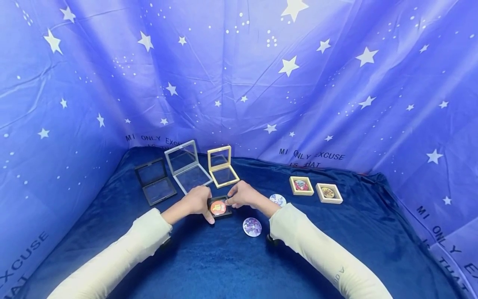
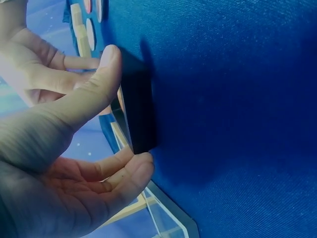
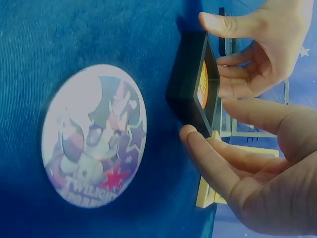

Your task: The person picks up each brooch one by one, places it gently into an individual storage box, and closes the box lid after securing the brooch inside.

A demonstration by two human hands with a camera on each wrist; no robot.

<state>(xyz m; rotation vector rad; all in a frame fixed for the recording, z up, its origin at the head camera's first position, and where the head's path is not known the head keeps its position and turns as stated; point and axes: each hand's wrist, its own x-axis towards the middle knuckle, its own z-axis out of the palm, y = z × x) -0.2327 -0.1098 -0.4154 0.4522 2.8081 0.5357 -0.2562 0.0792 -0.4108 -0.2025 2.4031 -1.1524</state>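
A small black frame (image 1: 225,216) lies on the blue cloth, with a round orange badge (image 1: 218,207) inside it. My left hand (image 1: 194,202) grips its left side, thumb at the near corner and fingers at the far one; the left wrist view shows thumb and fingers (image 2: 136,171) on the black side wall (image 2: 138,104). At the frame's right edge my right hand (image 1: 244,195) holds the rim between thumb and fingers. In the right wrist view the badge (image 3: 202,87) sits inside the black frame (image 3: 185,79), beside the right fingers (image 3: 213,161).
Three open hinged frames stand behind: black (image 1: 154,203), grey (image 1: 181,172) and yellow (image 1: 224,184). A purple round badge (image 1: 252,227) lies right of the hands, another badge (image 1: 277,199) partly behind the right forearm. Two small wooden frames (image 1: 301,192) (image 1: 329,201) holding round pieces lie farther right.
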